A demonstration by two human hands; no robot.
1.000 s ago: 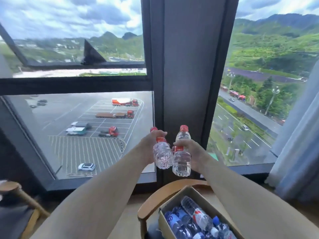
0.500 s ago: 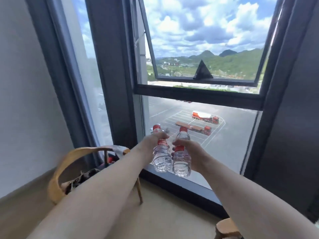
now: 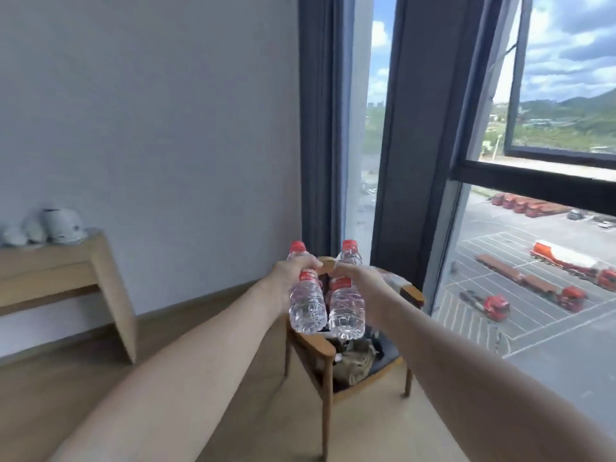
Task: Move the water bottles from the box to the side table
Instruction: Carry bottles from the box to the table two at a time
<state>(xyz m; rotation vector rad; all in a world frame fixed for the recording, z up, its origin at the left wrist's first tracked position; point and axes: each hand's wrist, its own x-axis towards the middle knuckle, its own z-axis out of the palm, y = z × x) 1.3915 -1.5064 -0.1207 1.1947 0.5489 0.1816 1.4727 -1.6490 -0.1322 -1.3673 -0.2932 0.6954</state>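
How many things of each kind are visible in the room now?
Water bottles: 2, left hand's bottle, right hand's bottle
Chairs: 1
Wooden tables: 1
White objects on the table: 3
Total: 7

This looks like a high-floor hotel room or apartment. A plain grey wall meets a pale wood floor, and blue curtains frame a tall dark-framed window overlooking a lorry park and green hills. A light wooden table stands against the wall; a wooden armchair, heaped with what may be clothing, sits in the corner.
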